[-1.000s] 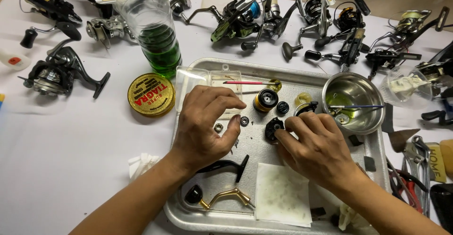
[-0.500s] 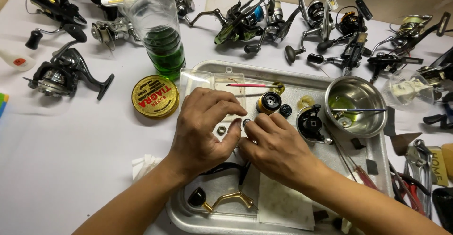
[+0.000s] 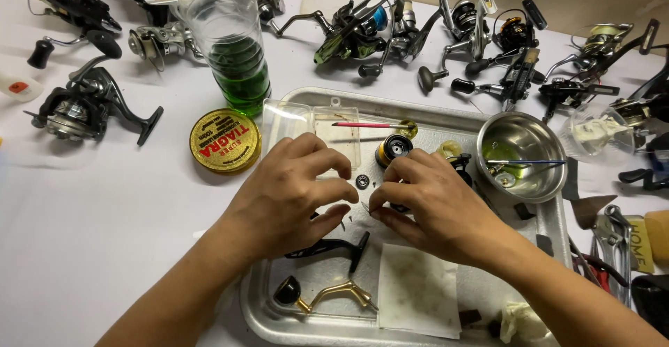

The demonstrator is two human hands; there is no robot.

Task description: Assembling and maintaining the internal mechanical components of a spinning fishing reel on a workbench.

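Both hands now meet at the middle of the metal tray: the left hand and the right hand have their fingertips drawn together over a tiny part pinched between them, too small to identify. A second ago the right hand sat further toward 3 o'clock on a black reel body; it has since slid across to join the left, so the work looks to have turned from the larger piece to fine fitting of a small one. Whether both hands grip the part or only one does, I cannot tell.

Close about them lie a black gear at 12 o'clock from the fingertips, a gold spool just beyond it, a black handle arm under the left hand, a gold handle at 6 o'clock, and a stained paper pad. A steel bowl stands at 2 o'clock on the tray. Off the tray, a bottle of green liquid and a round gold tin sit at 10 o'clock on the white surface, with fishing reels ranged along the far edge. Loose parts crowd the tray and leave little free room near the fingers.
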